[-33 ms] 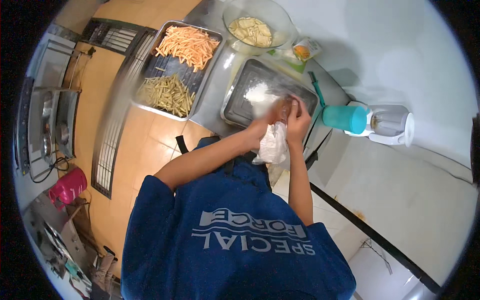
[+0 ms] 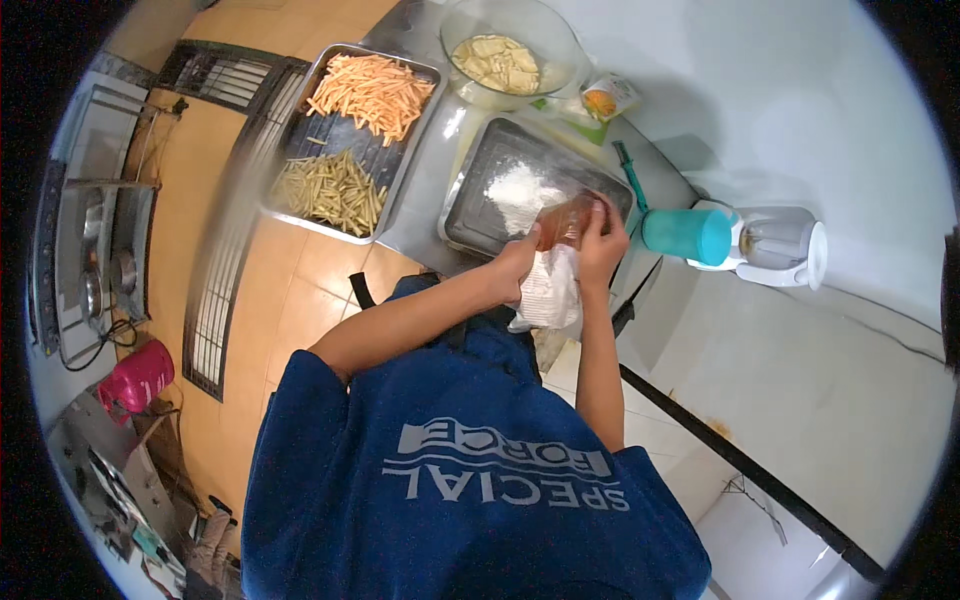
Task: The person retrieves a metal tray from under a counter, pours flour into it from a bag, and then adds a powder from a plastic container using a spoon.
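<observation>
Both my hands grip a plastic bag of white powder (image 2: 550, 292) over the near edge of a dark metal tray (image 2: 478, 222). My left hand (image 2: 514, 266) is closed on the bag's left side. My right hand (image 2: 603, 248) pinches it from the right, higher up. The bag's upper part is see-through with a reddish-brown print and points into the tray; its lower part is white and full. A loose heap of white powder (image 2: 518, 192) lies on the tray floor just beyond the bag. Whether powder is flowing out, I cannot tell.
Left of it, another metal tray (image 2: 398, 185) holds orange sticks (image 2: 370, 95) and pale green sticks (image 2: 335, 192). Behind stands a glass bowl (image 2: 560, 55) of pale yellow slices (image 2: 495, 63). A small packet (image 2: 608, 97), a teal pitcher (image 2: 685, 235) and a white blender (image 2: 790, 245) are at the right.
The bag's reddish upper part was blurred by motion and now shows clearly. Both hands have shifted slightly, the right one a little to the right and downward.
</observation>
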{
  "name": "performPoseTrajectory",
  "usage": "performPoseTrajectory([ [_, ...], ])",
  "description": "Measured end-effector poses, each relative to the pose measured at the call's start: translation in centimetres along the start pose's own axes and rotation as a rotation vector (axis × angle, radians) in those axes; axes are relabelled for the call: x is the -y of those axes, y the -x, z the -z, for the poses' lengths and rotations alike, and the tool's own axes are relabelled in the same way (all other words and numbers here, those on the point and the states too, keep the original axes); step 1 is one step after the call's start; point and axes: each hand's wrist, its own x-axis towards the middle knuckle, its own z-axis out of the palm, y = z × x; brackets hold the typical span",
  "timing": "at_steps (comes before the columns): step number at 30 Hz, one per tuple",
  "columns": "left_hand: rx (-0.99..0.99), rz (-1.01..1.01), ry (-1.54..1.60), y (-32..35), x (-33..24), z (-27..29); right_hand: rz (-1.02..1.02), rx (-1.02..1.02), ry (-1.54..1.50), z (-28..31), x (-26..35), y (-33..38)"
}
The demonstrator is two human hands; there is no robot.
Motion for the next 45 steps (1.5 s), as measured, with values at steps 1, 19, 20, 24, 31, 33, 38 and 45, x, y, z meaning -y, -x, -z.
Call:
performPoseTrajectory([
  [1,-0.028,-0.004,-0.031,-0.4,0.2,-0.4,-0.156,-0.027,-0.013,0.7,-1.2,-0.2],
  [19,-0.014,0.094,-0.002,0.7,2.0,-2.3,-0.120,-0.143,0.024,3.0,-0.8,1.3],
  [20,-0.032,0.088,-0.040,1.0,1.4,-2.3,-0.116,-0.137,0.021,2.7,-0.5,1.1],
  [24,-0.015,0.056,0.018,1.6,1.0,-0.6,-0.063,-0.060,0.000,0.9,0.4,1.0],
  [31,0.009,0.023,0.094,2.2,-0.3,1.1,0.023,-0.017,-0.013,-1.5,2.2,0.6],
  [33,-0.068,-0.033,0.024,2.5,-1.0,0.5,0.057,-0.067,-0.058,-2.1,1.7,0.6],
  [38,-0.066,-0.016,0.055,3.3,-1.7,0.4,-0.072,-0.013,-0.071,-2.7,1.2,0.2],
  [45,-0.028,-0.034,0.028,2.5,-1.9,1.0,-0.220,0.033,-0.089,-2.8,2.5,0.2],
])
